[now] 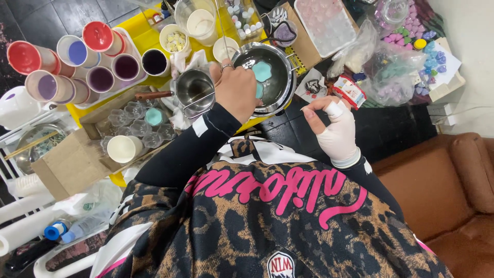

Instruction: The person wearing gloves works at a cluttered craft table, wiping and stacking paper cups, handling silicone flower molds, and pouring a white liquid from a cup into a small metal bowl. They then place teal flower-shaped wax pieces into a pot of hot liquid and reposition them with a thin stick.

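Observation:
My left hand (pixel 236 88), bare with a ring on one finger, is closed over the near rim of a steel pot (pixel 278 82); a thin stick rises from the hand toward the top of the view. Inside the pot lie teal flower-shaped wax pieces (pixel 262 71). My right hand (pixel 333 126) wears a white glove with the fingertips bare. It hovers to the right of the pot with the fingers curled, thumb and forefinger nearly touching, and holds nothing I can see. A small steel pitcher (pixel 194 90) with a wooden handle stands just left of my left hand.
Paper cups of coloured wax (pixel 100 78) crowd the left. A cardboard box (pixel 67 162) holds small glass jars (pixel 134 121). A clear silicone mould tray (pixel 324 23) and bags of wax shapes (pixel 396 72) lie at the right. A brown sofa (pixel 447 180) is at the right.

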